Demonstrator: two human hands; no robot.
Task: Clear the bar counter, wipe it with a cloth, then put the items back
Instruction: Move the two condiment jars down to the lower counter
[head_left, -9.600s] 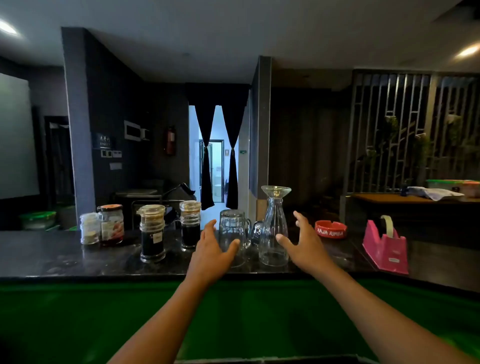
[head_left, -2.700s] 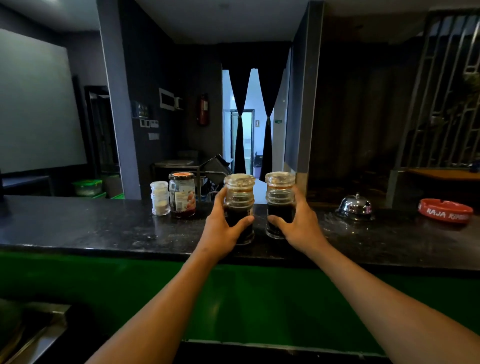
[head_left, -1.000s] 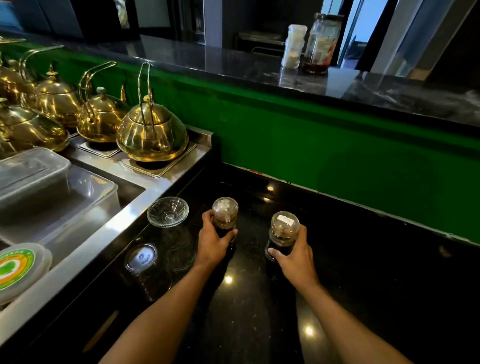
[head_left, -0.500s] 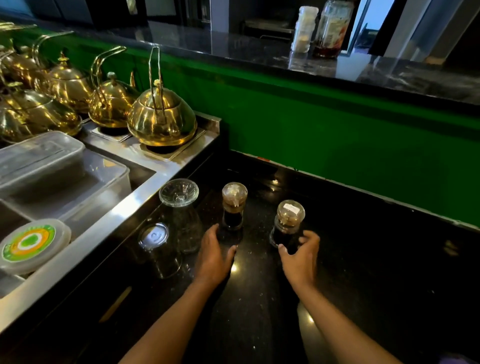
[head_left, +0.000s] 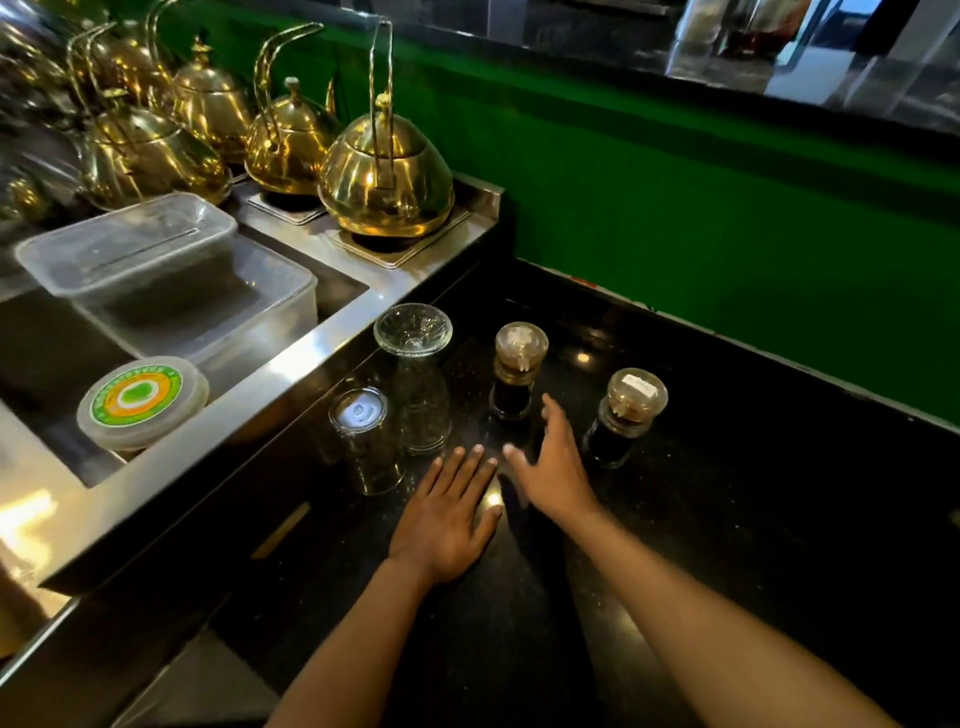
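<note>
Fingers of left hand and right hand straight, empty, hovering near carafe; two dispensers upright beyond on surface.

Both bare forearms reach forward; the left hand lies palm down with fingers straight, the right hand spread open just beside it.

In front of me a green wall panel rises from the glossy black lower counter up to the dark bar counter along the top. To my left, brass kettles crowd a stainless steel station with clear plastic tubs set in its well. Daylight glares top right, and bright spots glint off the black stone.
</note>
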